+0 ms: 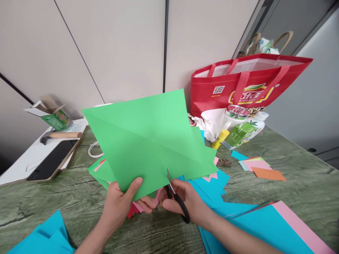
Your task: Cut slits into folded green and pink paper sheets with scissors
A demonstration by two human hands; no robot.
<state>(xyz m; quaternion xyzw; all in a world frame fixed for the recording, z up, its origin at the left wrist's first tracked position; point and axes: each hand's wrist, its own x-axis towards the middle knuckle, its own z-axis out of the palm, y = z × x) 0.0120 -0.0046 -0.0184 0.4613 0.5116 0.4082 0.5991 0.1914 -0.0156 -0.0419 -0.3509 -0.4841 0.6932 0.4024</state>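
Observation:
My left hand [124, 199] grips the lower edge of a large green paper sheet [150, 137], thumb on the front and fingers behind. Faint creases run across the sheet, which is held up off the table. In my right hand [190, 199] is a pair of black-handled scissors [180, 204]. One blade lies over the front of the green sheet at its bottom edge; the other blade is mostly hidden behind it. Below the sheet, pink and red paper pieces [136, 210] show near my left fingers. More green paper [201, 158] lies behind.
Blue paper [254, 225] with a pink sheet lies at the right front, more blue paper [45, 236] at the left front. A red bag [219, 88], a glue stick [220, 139] and white containers stand at back right. A phone [53, 160] and hammer [63, 135] lie left.

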